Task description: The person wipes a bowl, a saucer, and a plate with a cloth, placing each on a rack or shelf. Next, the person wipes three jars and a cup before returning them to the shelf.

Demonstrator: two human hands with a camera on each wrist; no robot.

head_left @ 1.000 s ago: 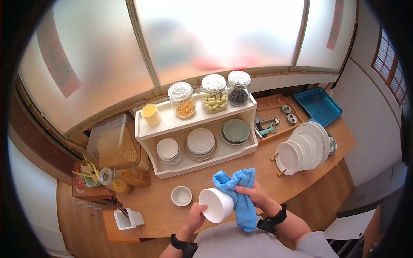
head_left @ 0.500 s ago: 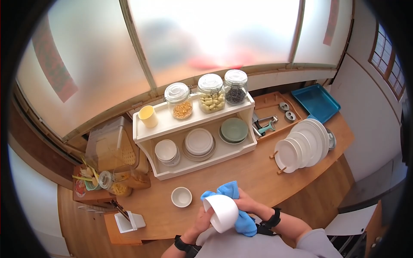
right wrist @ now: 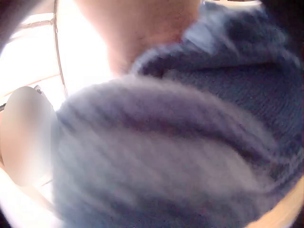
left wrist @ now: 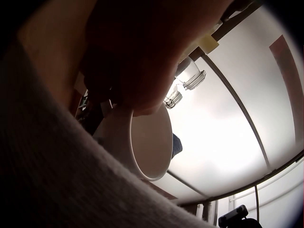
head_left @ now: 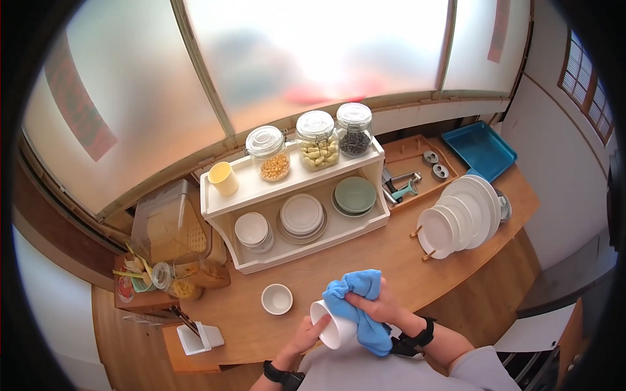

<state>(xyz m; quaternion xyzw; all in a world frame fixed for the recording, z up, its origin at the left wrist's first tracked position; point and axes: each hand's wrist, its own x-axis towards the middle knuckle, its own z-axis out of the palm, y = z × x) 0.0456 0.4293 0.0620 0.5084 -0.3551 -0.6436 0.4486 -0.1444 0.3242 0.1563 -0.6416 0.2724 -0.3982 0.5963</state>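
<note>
My left hand (head_left: 308, 333) grips a white bowl (head_left: 335, 332) by its rim, thumb at the mouth, close in front of the body. The bowl is tipped, its mouth facing left. A blue cloth (head_left: 355, 294) is bunched in my right hand (head_left: 379, 305) and lies against the bowl's right side, hiding part of it. In the left wrist view the bowl (left wrist: 151, 145) shows its mouth below the dark shape of the hand. Folds of the cloth (right wrist: 156, 156) fill most of the right wrist view.
A small white bowl (head_left: 277, 299) stands on the wooden table (head_left: 251, 326). Behind is a white shelf (head_left: 261, 260) with dishes and jars. White plates (head_left: 435, 233) stand in a rack at right, near a blue tray (head_left: 502, 159). A white utensil holder (head_left: 212, 337) sits at left.
The bowl first turned and dipped toward the body, then swung back with its mouth to the left. The cloth went behind the bowl, then came round to its right side.
</note>
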